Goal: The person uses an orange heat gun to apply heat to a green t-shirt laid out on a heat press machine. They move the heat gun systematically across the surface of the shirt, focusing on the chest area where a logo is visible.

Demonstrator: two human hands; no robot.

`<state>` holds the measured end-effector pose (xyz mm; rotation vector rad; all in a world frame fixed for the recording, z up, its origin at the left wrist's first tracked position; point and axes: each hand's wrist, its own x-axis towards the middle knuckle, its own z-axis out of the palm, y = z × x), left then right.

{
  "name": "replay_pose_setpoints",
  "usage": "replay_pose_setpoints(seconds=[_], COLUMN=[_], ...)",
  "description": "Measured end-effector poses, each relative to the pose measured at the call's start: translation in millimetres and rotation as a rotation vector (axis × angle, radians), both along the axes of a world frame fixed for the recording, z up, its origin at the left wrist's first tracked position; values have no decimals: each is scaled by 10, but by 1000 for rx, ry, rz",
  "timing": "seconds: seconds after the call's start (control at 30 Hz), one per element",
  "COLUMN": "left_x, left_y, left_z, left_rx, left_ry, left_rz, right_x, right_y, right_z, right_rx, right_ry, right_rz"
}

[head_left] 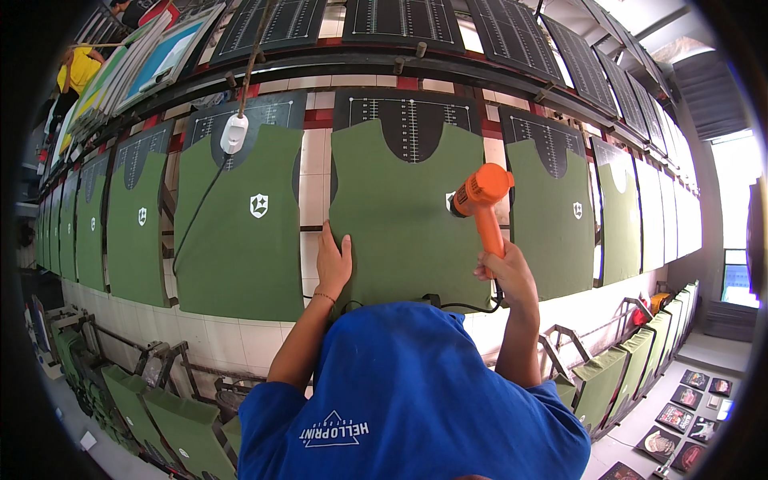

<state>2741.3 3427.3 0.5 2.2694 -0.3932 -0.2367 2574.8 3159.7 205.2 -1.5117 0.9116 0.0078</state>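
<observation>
A green fabric shirt panel (400,240) lies flat over a black board with white ruler markings (412,128) in front of me. My right hand (510,276) is wrapped round the handle of an orange hair dryer (486,188). Its dark nozzle is over the white shield print (449,202) on the panel's right side and partly hides it. My left hand (334,260) rests at the panel's left edge, fingers stretched out and holding nothing. From the dryer's handle a black cord (472,308) runs back toward my body.
A white power socket (234,134) hangs on a cord over the neighbouring panel (236,264) at left. More green panels with shield prints (552,232) line both sides. Behind runs a dark rail (384,60) with bare boards. At far left is a person in yellow (78,68).
</observation>
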Motion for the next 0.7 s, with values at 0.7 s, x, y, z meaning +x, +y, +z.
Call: replay_pose_setpoints(seconds=[0.7], left_x=[360], left_y=[49], left_z=[203], left_rx=[-113], left_ry=[-140], left_rz=[162], right_x=[-243], right_y=[-70], right_z=[26], right_rx=[48], right_ry=[-48], right_rz=[-32])
